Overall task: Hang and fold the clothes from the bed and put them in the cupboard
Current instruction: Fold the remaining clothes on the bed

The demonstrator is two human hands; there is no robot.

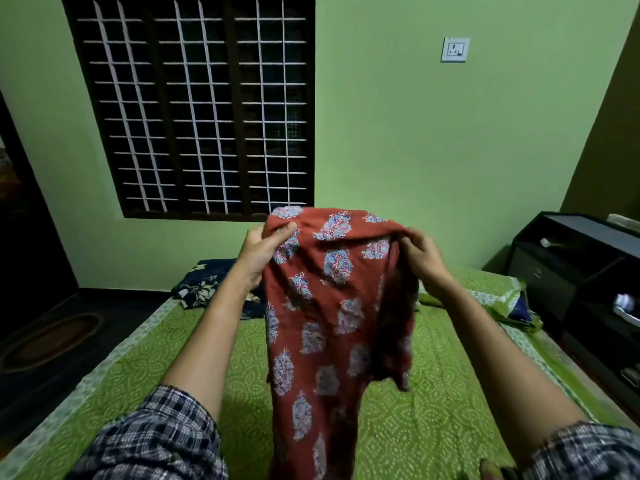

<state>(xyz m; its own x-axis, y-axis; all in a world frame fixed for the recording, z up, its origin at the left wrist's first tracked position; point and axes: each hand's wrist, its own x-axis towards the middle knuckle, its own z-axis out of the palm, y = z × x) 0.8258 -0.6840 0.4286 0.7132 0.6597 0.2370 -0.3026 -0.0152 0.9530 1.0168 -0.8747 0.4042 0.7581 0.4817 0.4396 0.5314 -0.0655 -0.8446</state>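
Observation:
A rust-red garment (332, 306) with pale floral prints hangs in the air over the bed (433, 393). My left hand (266, 249) grips its upper left edge, fingers closed on the cloth. My right hand (420, 254) pinches the upper right edge at the same height. The cloth droops from both hands down past the lower edge of the view. A dark blue floral garment (204, 284) lies crumpled at the far left end of the bed, partly hidden behind my left forearm.
The bed carries a green patterned sheet. A dark shelf unit (585, 282) with small items stands at the right. A green pillow (498, 292) lies at the bed's far right. A barred window (197, 105) fills the wall ahead. A mat (52, 341) lies on the floor at left.

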